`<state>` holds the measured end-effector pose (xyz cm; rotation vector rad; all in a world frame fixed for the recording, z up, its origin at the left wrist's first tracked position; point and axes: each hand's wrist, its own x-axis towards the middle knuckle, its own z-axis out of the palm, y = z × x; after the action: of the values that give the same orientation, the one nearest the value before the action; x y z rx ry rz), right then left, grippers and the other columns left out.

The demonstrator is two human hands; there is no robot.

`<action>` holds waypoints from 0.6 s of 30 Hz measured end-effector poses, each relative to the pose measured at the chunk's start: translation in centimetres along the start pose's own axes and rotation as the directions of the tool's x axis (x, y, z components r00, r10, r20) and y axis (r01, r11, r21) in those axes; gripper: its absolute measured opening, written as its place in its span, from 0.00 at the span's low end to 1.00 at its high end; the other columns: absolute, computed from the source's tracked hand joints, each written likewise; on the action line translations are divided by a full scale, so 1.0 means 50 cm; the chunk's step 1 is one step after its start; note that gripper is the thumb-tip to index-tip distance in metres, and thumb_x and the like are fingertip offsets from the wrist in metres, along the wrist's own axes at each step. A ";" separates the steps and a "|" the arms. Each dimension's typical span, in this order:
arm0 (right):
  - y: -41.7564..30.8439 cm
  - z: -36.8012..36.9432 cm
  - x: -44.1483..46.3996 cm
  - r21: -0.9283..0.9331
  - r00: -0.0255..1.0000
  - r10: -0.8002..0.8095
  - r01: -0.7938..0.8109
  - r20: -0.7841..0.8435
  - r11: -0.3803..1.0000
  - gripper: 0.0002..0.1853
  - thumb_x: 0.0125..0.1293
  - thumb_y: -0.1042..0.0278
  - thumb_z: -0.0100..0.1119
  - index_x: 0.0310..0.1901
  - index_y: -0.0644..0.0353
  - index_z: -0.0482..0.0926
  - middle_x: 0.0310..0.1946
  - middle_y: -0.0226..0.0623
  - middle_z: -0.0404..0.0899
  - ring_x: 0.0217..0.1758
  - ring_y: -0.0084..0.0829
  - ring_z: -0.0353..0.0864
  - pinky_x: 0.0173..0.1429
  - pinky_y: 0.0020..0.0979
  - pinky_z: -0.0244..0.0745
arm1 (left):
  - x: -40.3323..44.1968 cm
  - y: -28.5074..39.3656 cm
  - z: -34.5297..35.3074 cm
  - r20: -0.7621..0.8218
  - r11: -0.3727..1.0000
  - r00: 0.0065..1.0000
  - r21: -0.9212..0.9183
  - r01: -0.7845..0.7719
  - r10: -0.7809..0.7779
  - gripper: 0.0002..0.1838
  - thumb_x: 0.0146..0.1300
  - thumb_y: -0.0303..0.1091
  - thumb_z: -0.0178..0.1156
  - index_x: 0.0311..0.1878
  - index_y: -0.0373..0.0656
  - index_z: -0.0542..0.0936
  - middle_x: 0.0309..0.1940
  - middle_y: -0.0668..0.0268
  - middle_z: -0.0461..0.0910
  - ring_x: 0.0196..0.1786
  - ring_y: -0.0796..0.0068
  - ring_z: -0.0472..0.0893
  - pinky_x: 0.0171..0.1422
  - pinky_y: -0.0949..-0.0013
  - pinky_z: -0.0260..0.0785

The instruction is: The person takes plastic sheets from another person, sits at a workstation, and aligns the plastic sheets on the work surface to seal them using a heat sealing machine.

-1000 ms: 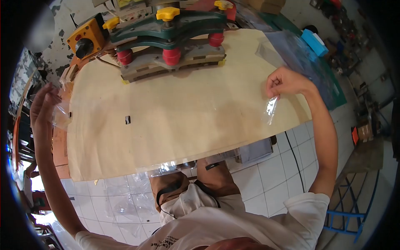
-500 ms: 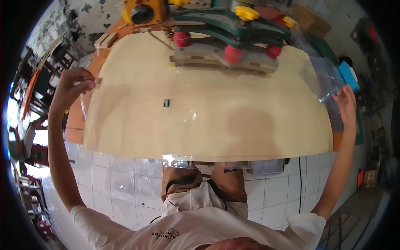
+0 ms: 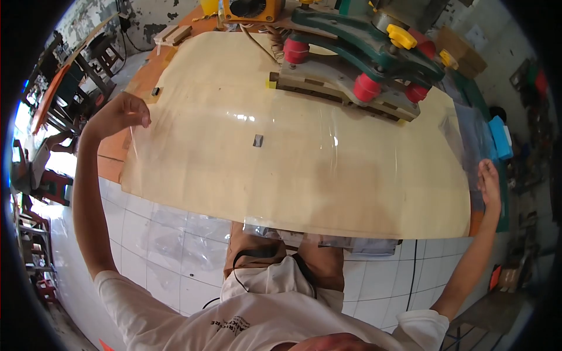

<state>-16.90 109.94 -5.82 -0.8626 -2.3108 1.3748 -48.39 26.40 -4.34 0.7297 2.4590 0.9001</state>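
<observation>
At the left of the frame in the head view, the left hand (image 3: 126, 114) hangs over the left edge of a pale sheet (image 3: 205, 64), its forearm rising from the lower left and the wrist bent inward toward the middle. The fingers are curled, with thumb and fingertips close together; whether they pinch anything cannot be told. A small dark piece (image 3: 155, 91) lies just above them at the sheet's edge.

At the right of the frame, the right hand (image 3: 489, 184) is beside the right edge of the sheet, its forearm slanting up from the lower right and its fingers bent. What they hold, if anything, is too small to tell. Clear plastic (image 3: 474, 140) and a blue box (image 3: 500, 138) lie just above it.

Between the hands, glints and thin streaks mark clear film (image 3: 244, 117) over the centre of the sheet; its full outline cannot be made out. A dark tab (image 3: 257, 140) shows near the middle, below and left of the green-framed machine (image 3: 345, 58) at the upper right.

Half a second ago the machine stood further left in the frame, and the left fingertips were right beside the small dark piece; now they are below it. The right hand now appears lower in the frame, and more glints show across the sheet.
</observation>
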 end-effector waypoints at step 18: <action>0.094 0.027 0.140 -0.342 0.992 -0.020 -0.023 -0.122 0.939 0.16 0.71 0.50 0.63 0.42 0.56 0.80 0.25 0.23 0.71 0.22 0.14 0.66 0.19 0.21 0.58 | 0.165 -0.085 0.021 -0.245 0.995 0.969 -0.099 0.015 -0.039 0.21 0.64 0.26 0.64 0.61 0.39 0.76 0.34 0.71 0.80 0.34 0.84 0.81 0.40 0.77 0.75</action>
<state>-21.45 115.18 -10.80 -1.0167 -2.4896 0.8989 -55.60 29.08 -9.63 0.5794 2.6086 1.1522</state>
